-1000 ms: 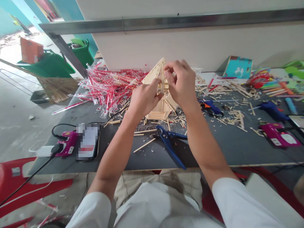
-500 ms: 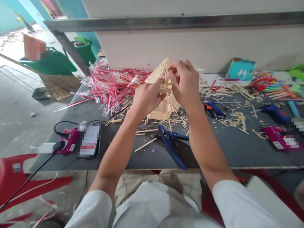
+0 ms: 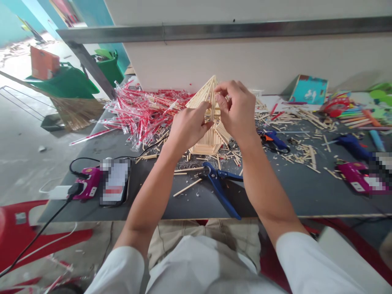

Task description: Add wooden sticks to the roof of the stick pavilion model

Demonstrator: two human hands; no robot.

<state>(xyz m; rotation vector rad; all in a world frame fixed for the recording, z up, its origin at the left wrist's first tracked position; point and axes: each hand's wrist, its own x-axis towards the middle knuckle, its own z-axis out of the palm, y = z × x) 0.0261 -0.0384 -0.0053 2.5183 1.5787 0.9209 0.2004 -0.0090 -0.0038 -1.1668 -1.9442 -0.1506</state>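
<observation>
The left hand (image 3: 187, 127) and right hand (image 3: 236, 111) pinch thin wooden sticks (image 3: 200, 98) at the peak of a stick-built pyramid model (image 3: 208, 143), apparently keeping them aligned above the worktop (image 3: 306, 196).

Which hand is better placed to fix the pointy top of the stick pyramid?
Probably the right hand: its fingers are up beside the top of the stick pyramid. The left hand sits lower, against the pyramid's side.
</observation>
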